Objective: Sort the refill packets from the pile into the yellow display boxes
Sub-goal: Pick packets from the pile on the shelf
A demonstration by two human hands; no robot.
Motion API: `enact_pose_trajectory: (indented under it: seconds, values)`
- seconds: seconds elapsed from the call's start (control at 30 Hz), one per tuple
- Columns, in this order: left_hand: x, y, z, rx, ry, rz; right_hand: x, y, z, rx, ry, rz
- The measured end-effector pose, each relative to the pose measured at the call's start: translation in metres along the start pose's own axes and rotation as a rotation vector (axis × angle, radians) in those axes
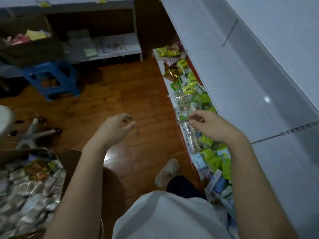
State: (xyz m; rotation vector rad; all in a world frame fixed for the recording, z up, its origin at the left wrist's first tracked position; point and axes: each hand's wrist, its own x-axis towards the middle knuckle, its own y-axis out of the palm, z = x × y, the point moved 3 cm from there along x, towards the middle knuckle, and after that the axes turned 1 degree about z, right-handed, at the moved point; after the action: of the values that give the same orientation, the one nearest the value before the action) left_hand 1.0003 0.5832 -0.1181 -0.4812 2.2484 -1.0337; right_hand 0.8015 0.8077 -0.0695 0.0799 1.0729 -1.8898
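1. Nearest the camera, at lower left, a cardboard box (10, 156) held a blurred pile of crinkly, silvery and pale refill packets (25, 192), with one glossy gold-and-orange wrapper on top.
2. Over the wooden floor (138, 94), the left hand (117, 126) hung with fingers loosely curled and thumb near the fingertips, holding nothing and touching nothing.
3. Just right of it, the right hand (212, 126) reached onto the low shelf (165, 78), its thumb and fingers bent toward a clear, crinkled plastic bag (187, 106) of small packets; whether it pinched the bag or only touched it could not be told.
4. Along that shelf lay a loose row of shiny packets: lime-green squarish ones (214, 161), white-and-blue ones (198, 159) and, farther along, a creased gold foil pouch (171, 75). No yellow display boxes could be made out.
5. Above the shelf ran smooth, glossy white panels (241, 83).
6. Farther off stood a blue plastic stool (51, 78) and a white shelving unit (112, 50) with pale flat packs.
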Motion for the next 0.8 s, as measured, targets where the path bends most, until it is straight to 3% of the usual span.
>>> enact_pose_trajectory:
  seconds: [0.17,0.43,0.6,0.8]
  values:
    - [0.081,-0.033,0.009,0.018,-0.11,0.067,0.111,-0.011,0.02,-0.098,0.033,0.219]
    - [0.19,-0.143,-0.015,-0.019,-0.137,-0.164,0.265,-0.09,0.113,-0.008,-0.179,0.092]
    - [0.249,-0.155,0.019,-0.032,-0.264,-0.013,0.335,-0.102,0.127,-0.097,-0.129,0.223]
    - [0.362,-0.208,0.043,-0.045,-0.223,-0.04,0.437,-0.125,0.164,-0.066,-0.101,0.15]
